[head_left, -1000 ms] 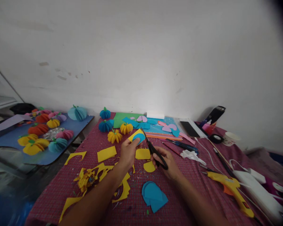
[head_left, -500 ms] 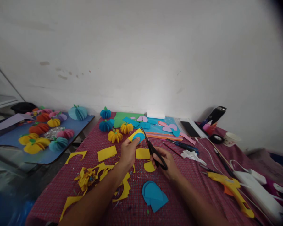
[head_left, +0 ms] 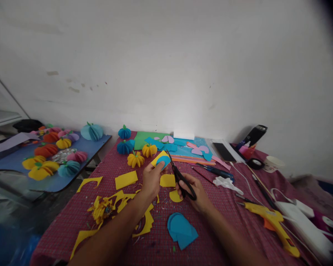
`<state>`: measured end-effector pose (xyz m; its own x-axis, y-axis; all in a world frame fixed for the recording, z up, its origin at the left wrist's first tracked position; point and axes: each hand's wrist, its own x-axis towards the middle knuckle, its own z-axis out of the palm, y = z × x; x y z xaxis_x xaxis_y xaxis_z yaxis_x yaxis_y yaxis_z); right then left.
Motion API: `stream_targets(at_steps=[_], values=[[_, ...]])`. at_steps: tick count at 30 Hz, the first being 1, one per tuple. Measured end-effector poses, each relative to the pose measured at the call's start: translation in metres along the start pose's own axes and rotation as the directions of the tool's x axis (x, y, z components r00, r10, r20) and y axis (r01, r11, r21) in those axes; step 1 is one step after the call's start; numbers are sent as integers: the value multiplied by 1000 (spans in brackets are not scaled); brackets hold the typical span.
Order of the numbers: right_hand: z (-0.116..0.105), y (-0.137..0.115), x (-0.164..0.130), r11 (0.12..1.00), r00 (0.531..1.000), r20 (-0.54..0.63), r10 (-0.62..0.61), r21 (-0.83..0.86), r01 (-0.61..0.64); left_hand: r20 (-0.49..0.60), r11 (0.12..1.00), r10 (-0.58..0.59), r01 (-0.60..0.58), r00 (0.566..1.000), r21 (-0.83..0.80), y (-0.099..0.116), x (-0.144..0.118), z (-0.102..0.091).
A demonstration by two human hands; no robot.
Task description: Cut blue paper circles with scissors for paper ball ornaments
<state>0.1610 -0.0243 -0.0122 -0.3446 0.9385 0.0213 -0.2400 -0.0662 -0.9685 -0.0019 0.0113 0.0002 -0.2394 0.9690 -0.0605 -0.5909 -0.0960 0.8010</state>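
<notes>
Scraps (head_left: 148, 221) lie partly hidden by left forearm (head_left: 122, 223), left grip (head_left: 152, 179) pinching yellow paper (head_left: 161, 155), right grip (head_left: 195, 187) clasping scissors (head_left: 178, 173)

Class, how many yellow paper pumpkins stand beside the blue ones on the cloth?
2: the nearer yellow pumpkin, front right of the blue pumpkins, and the farther yellow pumpkin, behind it, rightward. None seems hidden.

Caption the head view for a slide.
Left hand pinches yellow and blue paper; right hand holds black scissors beside it.
</notes>
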Motion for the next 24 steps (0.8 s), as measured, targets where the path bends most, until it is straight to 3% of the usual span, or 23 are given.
stream_targets(at_steps=[13,24], values=[[0,0,1,999,999,-12,-30,-35,30,-29,999,-22,21,999,-34,1,-2,3],[0,-3,2,994,998,-38,-40,-101,36,6,999,-16,17,1000,-42,3,-1,2]])
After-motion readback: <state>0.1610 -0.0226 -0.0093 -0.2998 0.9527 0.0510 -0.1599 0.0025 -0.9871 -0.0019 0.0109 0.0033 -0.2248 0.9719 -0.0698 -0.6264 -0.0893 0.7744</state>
